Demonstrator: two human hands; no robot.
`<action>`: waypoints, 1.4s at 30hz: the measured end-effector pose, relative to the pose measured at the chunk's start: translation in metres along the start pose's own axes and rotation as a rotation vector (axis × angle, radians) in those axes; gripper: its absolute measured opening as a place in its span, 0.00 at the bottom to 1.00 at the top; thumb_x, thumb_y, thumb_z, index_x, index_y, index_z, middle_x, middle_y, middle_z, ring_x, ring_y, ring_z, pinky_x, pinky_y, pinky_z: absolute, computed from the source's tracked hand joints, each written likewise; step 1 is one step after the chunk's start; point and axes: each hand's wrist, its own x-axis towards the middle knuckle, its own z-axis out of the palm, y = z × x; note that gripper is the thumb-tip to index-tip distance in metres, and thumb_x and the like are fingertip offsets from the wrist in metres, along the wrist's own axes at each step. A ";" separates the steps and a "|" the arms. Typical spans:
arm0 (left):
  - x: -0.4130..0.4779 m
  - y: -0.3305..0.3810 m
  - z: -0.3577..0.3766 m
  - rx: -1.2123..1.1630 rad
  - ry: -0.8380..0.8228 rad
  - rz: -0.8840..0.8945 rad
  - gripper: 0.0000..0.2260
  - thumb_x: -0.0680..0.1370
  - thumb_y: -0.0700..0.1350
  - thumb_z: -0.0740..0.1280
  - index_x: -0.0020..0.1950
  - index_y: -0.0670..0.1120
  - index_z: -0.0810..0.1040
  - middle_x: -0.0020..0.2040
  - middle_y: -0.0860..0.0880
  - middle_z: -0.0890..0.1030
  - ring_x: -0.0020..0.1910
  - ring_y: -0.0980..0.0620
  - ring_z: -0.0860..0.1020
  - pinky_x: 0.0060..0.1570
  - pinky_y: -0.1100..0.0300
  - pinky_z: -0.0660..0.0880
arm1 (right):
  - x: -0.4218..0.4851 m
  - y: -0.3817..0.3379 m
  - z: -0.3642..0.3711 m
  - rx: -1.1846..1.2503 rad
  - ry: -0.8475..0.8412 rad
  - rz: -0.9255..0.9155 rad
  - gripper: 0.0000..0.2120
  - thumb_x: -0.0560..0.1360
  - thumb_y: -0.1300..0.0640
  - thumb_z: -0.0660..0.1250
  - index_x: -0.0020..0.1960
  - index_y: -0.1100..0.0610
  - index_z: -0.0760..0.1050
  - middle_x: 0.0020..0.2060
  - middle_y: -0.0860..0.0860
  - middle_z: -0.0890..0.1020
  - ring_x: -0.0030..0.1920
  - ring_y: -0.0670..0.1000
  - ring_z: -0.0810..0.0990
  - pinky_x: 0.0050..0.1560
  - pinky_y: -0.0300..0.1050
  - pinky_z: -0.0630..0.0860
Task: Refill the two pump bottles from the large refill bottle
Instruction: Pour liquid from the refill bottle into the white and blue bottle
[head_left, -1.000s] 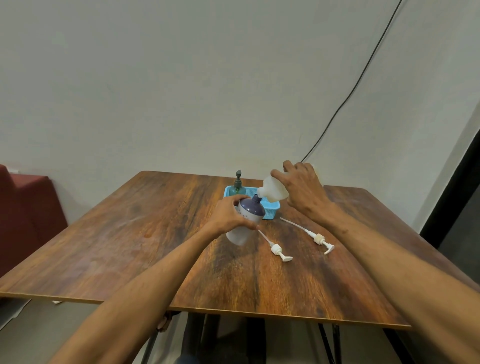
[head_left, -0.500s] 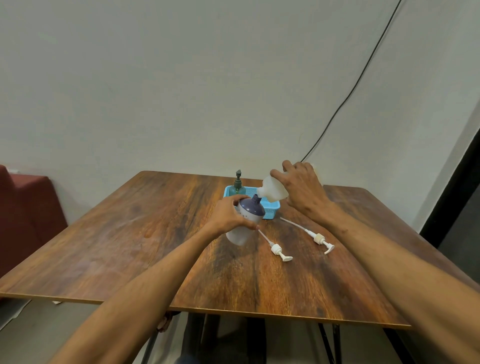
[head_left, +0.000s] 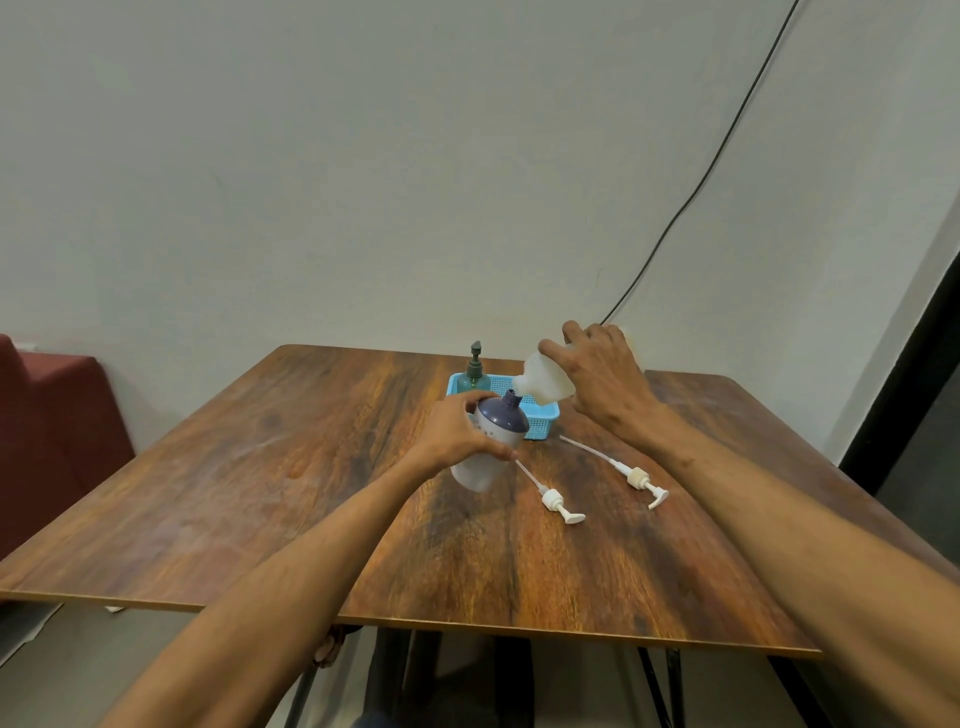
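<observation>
Refill bottle (head_left: 545, 383), translucent white, is held in the air over the far half of the wooden table (head_left: 260, 467), at 1 o'clock from the table centre. It is tipped so that its mouth points down toward 8 o'clock. The right hand (head_left: 597, 379) grips it from above, fingers and thumb curled round the body. The mouth sits just above the open neck of the purple-shouldered pump bottle (head_left: 496, 434); contact cannot be determined. This bottle, white-bodied with small dots, leans with its neck toward 1 o'clock. The left hand (head_left: 454, 431) grips it round the upper body, thumb on the near side, fingers wrapped over the far side. Whether its base touches the table cannot be determined. A light blue plastic basket (head_left: 543, 423) stands directly behind both bottles, at 12 o'clock from the pump bottle. A green pump bottle (head_left: 475, 373) stands upright in the basket's left end, pump fitted. Two white pump heads with dip tubes lie flat on the table: the left pump head (head_left: 552, 501) at 4 o'clock from the held pump bottle, its tube end next to the left thumb; the right pump head (head_left: 638, 478) at 3 o'clock, apart from the first. A black cable (head_left: 709, 171) runs down the wall (head_left: 363, 182) at 1 o'clock; a dark red seat (head_left: 57, 415) stands at 9 o'clock
</observation>
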 end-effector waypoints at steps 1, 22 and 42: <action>0.000 0.001 0.000 0.000 0.000 0.003 0.34 0.64 0.52 0.82 0.68 0.49 0.75 0.63 0.50 0.78 0.55 0.55 0.74 0.53 0.63 0.72 | 0.000 0.000 0.000 -0.003 0.004 0.001 0.33 0.63 0.60 0.81 0.65 0.51 0.73 0.55 0.58 0.77 0.51 0.61 0.79 0.57 0.61 0.76; 0.000 -0.001 0.000 -0.010 0.005 0.018 0.34 0.65 0.51 0.82 0.67 0.49 0.76 0.63 0.50 0.78 0.57 0.53 0.76 0.55 0.60 0.74 | 0.001 0.002 0.001 -0.019 0.008 -0.008 0.32 0.63 0.61 0.81 0.64 0.50 0.73 0.54 0.57 0.77 0.49 0.60 0.78 0.55 0.60 0.76; -0.001 0.003 -0.001 -0.015 0.010 0.013 0.35 0.63 0.52 0.83 0.67 0.49 0.76 0.60 0.52 0.78 0.56 0.53 0.76 0.55 0.59 0.75 | 0.003 0.002 -0.003 -0.028 0.011 -0.020 0.32 0.66 0.59 0.81 0.66 0.50 0.73 0.56 0.58 0.77 0.53 0.61 0.78 0.59 0.61 0.75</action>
